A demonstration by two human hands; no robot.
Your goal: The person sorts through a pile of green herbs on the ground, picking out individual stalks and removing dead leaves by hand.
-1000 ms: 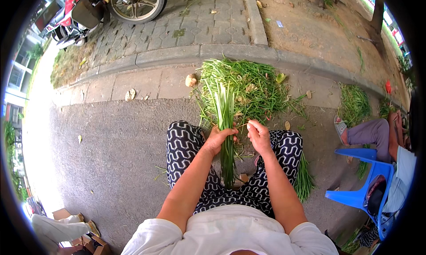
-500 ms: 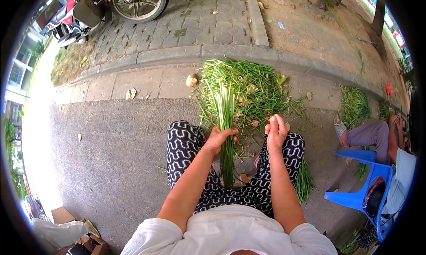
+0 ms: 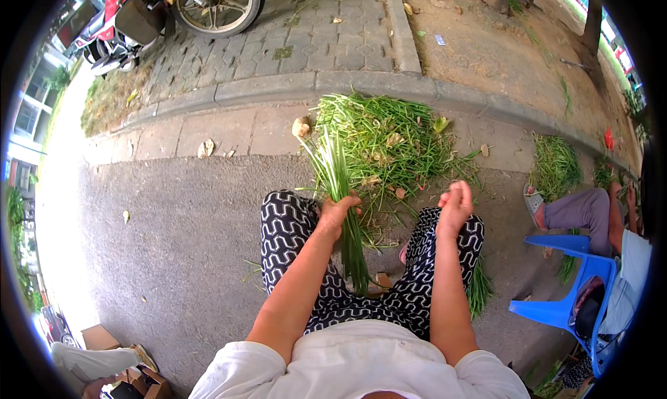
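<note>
My left hand point(image 3: 336, 215) is wrapped round a bunch of chives point(image 3: 335, 166) between my knees. Its pale stem ends point away from me, fanning a little to the left, and the long green leaves hang down toward my lap. Raised over my right knee is my right hand point(image 3: 455, 206), its fingers curled in; whether anything small is between them cannot be seen. Beyond both hands lies a big heap of loose chives point(image 3: 396, 138) with dry bits and yellowed leaves in it. More chives point(image 3: 479, 288) lie on the ground beside my right leg.
A blue plastic chair point(image 3: 566, 302) stands at the right, with another person point(image 3: 580, 215) seated near it. A smaller green pile point(image 3: 556, 166) lies by the kerb point(image 3: 264, 87). Upper left is a parked motorcycle point(image 3: 139, 23). Cardboard boxes point(image 3: 101, 337) and another person's leg point(image 3: 104, 361) are lower left.
The bunch in my left hand has tilted, its stem ends swinging left. My right hand has moved right, away from the bunch. My right knee has shifted slightly outward.
</note>
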